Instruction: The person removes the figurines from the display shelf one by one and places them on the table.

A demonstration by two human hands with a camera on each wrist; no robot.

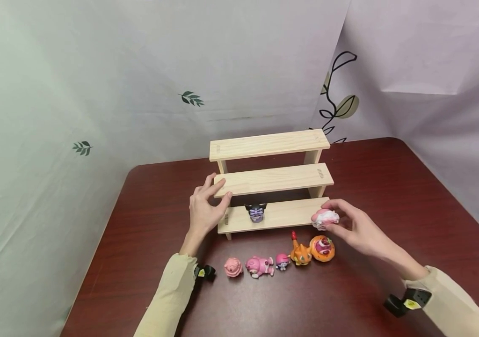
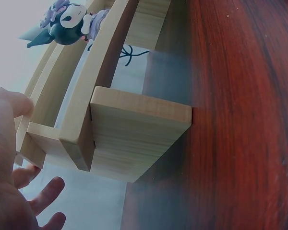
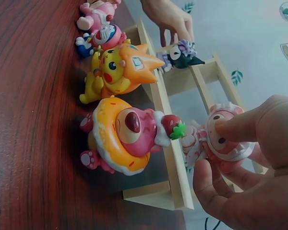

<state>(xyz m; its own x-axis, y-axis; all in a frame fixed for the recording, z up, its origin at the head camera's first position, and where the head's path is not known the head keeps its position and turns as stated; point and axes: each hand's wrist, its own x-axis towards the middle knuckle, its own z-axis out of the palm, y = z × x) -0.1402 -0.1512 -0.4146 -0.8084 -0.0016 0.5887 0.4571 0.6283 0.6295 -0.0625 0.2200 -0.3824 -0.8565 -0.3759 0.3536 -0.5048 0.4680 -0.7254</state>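
Note:
A three-step wooden display stand (image 1: 273,180) stands on the table. My left hand (image 1: 206,210) grips the left end of its middle step, thumb at the front edge and fingers over the top. My right hand (image 1: 359,229) pinches a pink-and-white figurine (image 3: 221,134) by its head between thumb and fingers, at the right end of the lowest step. Toward the left of that same step sits a black-and-purple figurine (image 1: 256,213). Just in front of the right hand is a pink bear figurine in an orange doughnut ring (image 3: 129,127).
In front of the stand, figurines line the table (image 1: 138,224): a round pink one (image 1: 233,267), a pink one lying down (image 1: 259,266), a small pink-and-blue one (image 1: 282,261) and an orange-hooded yellow one (image 1: 301,253). A pale leaf-printed curtain (image 1: 239,61) hangs behind.

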